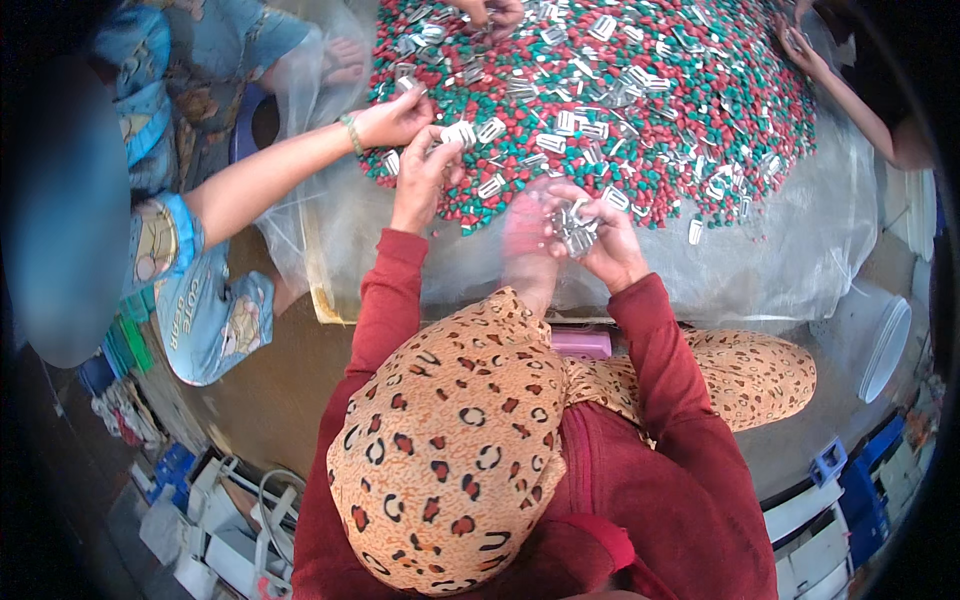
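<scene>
My left hand (428, 180) is closed, thumb and fingers pinching a flat silver slotted piece (459, 134) over the near left edge of the pile. Several more silver slotted pieces (574, 230) lie bunched in my right hand (612, 245), its fingers curled round them. Both hands are in front of a wide pile (560, 95) of small red and green pieces with silver slotted ones scattered through it. Between my hands, my bare foot (530, 235) looks blurred at the pile's near edge. What the small pieces are, I cannot tell.
Clear plastic sheeting (720, 270) lies under the pile. At left, a co-worker's braceleted hand (397, 118) is close to mine; other people's hands (490, 12) work at the far side and right. A translucent bucket (880, 335) stands at right, a pink box (582, 343) by my leg.
</scene>
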A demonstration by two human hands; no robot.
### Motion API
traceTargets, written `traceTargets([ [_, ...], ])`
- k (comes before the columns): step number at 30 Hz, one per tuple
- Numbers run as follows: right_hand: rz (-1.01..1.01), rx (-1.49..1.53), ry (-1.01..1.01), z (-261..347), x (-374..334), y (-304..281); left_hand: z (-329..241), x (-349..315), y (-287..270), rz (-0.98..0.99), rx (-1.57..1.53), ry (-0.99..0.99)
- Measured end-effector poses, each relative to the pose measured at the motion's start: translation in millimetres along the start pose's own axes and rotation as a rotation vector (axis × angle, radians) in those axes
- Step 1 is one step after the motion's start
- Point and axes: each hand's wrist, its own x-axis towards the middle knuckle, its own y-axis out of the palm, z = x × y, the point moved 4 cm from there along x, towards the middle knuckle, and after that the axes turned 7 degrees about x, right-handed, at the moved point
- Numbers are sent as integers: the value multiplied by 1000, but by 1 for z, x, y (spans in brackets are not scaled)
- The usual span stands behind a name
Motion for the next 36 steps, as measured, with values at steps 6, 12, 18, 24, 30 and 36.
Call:
traceTargets([
  [6, 87, 136, -18, 8, 10, 14, -43, -6, 79, 431, 420, 450],
  [12, -106, 326, -274, 31, 4, 8, -57, -36, 176, 595, 980, 985],
  [18, 18, 150, -207, 78, -51, -18, -60, 30, 182, 314, 1202, 904],
  [24, 112, -76, -305, 120, -115, -10, -40, 111, 199, 313, 1610, 1102],
  [30, 39, -79, -353, 112, -119, -1, -60, 129, 171, -39, 1481, 1028],
  [36, -90, -33, -290, 88, -97, -19, -58, 87, 160, 47, 1446, 1110],
])
